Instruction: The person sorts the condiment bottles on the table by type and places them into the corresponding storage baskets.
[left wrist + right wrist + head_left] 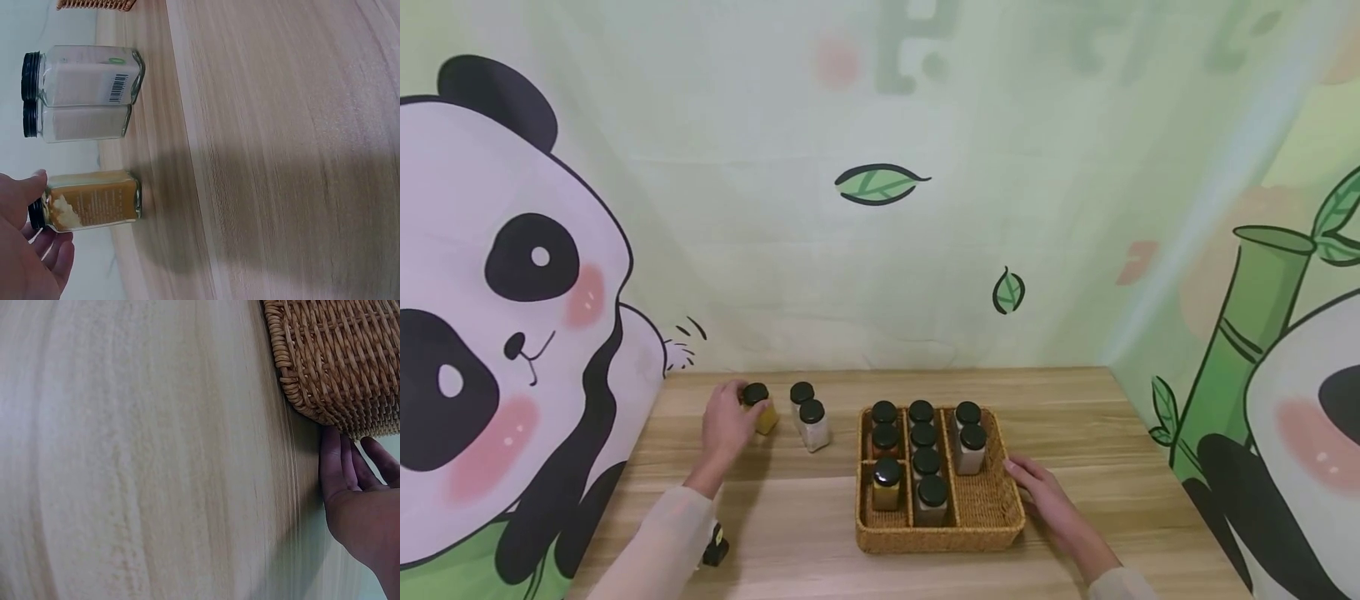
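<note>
- With left hand (726,417), gripping the yellow jar (765,419) at its top, between thumb and fingers.
- With right hand (1045,492), touching the outer right side of the wicker basket (940,542), fingers fairly straight and not clasped around it.
- Facing, beyond the work, a panda-printed backdrop (880,325).
- Working on a wood-grain table (790,517), with the yellow jar towards its far left, well apart from the basket.
- To be found inside the basket: dark-lidded jars (932,502), two behind one on the left, four down the middle, two at the far end of the right compartment with bare weave in front.
- To be seen between basket and yellow jar: two pale jars (815,432), upright, touching or nearly so.
- Judged to be at the picking-up step, with the yellow jar grasped; cannot tell from these views whether lifted or standing.
- Probably calling next for a straight lift, clear of the pale jars, with a firm pinch near the black lid (756,392) and light steadying of the basket.
- Beside the left sleeve (662,533), partly hidden, a small dark object (717,546); too unclear to name.
</note>
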`<state>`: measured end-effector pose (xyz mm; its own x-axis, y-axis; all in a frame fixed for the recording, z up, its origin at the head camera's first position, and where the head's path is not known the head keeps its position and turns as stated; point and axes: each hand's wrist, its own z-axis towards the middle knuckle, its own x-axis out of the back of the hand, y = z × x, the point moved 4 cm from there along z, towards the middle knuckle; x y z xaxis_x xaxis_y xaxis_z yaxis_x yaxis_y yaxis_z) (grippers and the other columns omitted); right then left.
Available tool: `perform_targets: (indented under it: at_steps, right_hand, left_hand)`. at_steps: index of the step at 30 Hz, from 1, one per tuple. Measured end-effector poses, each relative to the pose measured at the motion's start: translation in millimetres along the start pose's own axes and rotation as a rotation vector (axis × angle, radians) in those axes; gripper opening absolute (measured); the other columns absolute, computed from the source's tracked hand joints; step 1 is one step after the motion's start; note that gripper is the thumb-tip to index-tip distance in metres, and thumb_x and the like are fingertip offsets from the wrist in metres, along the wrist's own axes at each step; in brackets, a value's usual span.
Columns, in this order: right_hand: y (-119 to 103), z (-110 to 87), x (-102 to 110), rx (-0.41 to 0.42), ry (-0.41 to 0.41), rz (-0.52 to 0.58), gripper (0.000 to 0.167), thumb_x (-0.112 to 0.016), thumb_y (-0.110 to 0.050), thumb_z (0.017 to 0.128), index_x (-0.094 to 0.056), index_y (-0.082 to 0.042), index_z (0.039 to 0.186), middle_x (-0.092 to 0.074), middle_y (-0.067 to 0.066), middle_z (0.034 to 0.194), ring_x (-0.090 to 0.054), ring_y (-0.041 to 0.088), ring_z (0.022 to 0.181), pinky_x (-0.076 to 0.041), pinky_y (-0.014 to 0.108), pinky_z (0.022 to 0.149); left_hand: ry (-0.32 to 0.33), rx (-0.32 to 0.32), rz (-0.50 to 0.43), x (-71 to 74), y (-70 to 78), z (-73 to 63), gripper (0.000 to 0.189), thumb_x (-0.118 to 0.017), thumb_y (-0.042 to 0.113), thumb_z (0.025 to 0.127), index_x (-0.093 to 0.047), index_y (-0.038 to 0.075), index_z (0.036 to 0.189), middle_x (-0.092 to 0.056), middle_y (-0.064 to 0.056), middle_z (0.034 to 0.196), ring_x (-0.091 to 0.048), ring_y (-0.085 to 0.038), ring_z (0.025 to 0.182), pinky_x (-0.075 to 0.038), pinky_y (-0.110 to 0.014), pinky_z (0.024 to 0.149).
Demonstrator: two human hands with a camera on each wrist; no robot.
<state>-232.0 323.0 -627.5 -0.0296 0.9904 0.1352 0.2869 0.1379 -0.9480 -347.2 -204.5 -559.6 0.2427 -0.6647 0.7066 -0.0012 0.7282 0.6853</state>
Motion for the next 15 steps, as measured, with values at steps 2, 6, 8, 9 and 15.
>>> perform_targets:
  at_steps: [2, 6, 8, 9, 15]
  right_hand:
    - [-0.7, 0.3, -0.8, 0.004, -0.004, 0.0, 0.067, -0.056, -0.044, 0.11, -0.046, 0.006, 0.153, -0.053, 0.026, 0.151, -0.047, 0.04, 0.141, -0.047, 0.056, 0.11]
    - [1.0, 0.9, -2.0, 0.003, -0.008, 0.009, 0.067, -0.058, -0.045, 0.108, -0.047, 0.006, 0.152, -0.053, 0.024, 0.15, -0.048, 0.039, 0.141, -0.047, 0.055, 0.111]
    - [3.3, 1.7, -2.0, -0.002, -0.004, 0.009, 0.067, -0.059, -0.045, 0.108, -0.048, 0.005, 0.152, -0.054, 0.023, 0.15, -0.048, 0.039, 0.141, -0.047, 0.055, 0.111]
    - [3.7, 1.4, -2.2, 0.0, -0.007, 0.009, 0.068, -0.059, -0.045, 0.108, -0.048, 0.006, 0.152, -0.053, 0.024, 0.15, -0.048, 0.039, 0.141, -0.047, 0.055, 0.111]
    - [1.5, 1.1, -0.1, 0.004, -0.001, 0.0, 0.071, -0.057, -0.046, 0.109, -0.044, 0.007, 0.154, -0.05, 0.027, 0.153, -0.045, 0.042, 0.143, -0.044, 0.059, 0.113]
  left_hand:
    - [0.006, -0.004, -0.002, 0.6, -1.0, 0.4, 0.054, -0.08, 0.022, 0.097, -0.059, -0.009, 0.136, -0.059, -0.028, 0.125, -0.059, -0.043, 0.113, -0.049, -0.06, 0.098]
    - [0.013, -0.05, 0.008, 3.5, -2.4, -2.3, 0.05, -0.081, 0.019, 0.096, -0.062, -0.009, 0.131, -0.061, -0.027, 0.122, -0.059, -0.042, 0.112, -0.049, -0.059, 0.099]
    - [0.015, -0.082, 0.016, 6.4, -2.2, -5.3, 0.047, -0.082, 0.019, 0.095, -0.063, -0.008, 0.129, -0.063, -0.026, 0.12, -0.06, -0.042, 0.111, -0.049, -0.059, 0.1]
    - [0.018, -0.102, 0.017, 8.2, -1.3, -6.7, 0.047, -0.083, 0.019, 0.094, -0.064, -0.007, 0.128, -0.064, -0.025, 0.118, -0.061, -0.042, 0.11, -0.049, -0.058, 0.099]
    - [0.001, -0.251, 0.018, 23.3, 12.2, -11.6, 0.045, -0.086, 0.015, 0.089, -0.067, -0.005, 0.125, -0.069, -0.022, 0.115, -0.066, -0.041, 0.107, -0.052, -0.059, 0.096]
